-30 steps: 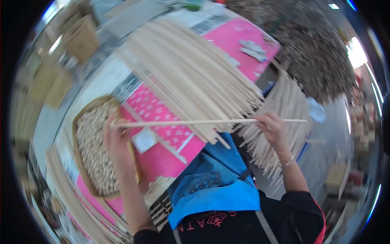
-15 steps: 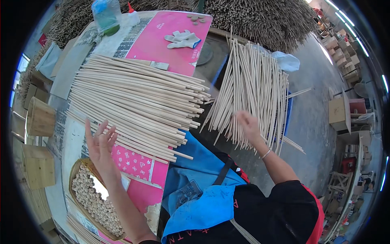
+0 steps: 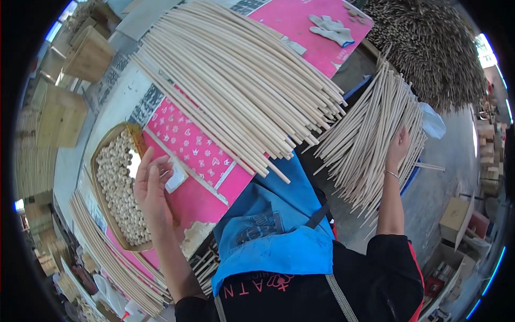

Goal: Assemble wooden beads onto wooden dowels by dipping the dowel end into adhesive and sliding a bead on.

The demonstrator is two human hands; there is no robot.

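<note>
My left hand (image 3: 154, 185) hovers beside the cardboard box (image 3: 140, 248) of small round wooden beads (image 3: 115, 185), its fingers loosely bent and apart, with nothing in them. Over the loose pile of thin wooden sticks (image 3: 359, 145) on the right is my right hand (image 3: 397, 147). Its fingers are seen edge-on against the sticks, so their grip cannot be made out. A broad layer of pale wooden rods (image 3: 236, 80) lies across the pink-covered table (image 3: 201, 201), their near ends jutting past its edge toward my blue apron (image 3: 268, 231).
A white work glove (image 3: 331, 30) lies on the table's far part, near several small discs (image 3: 357, 13). Bundled sticks (image 3: 429, 51) stand piled behind. More long rods (image 3: 115, 263) lie at the lower left. Wooden boxes (image 3: 61, 115) line the left side.
The view has swung left. My left hand has come from the rods' near edge to beside the bead box, and my right hand reaches farther over the stick pile.
</note>
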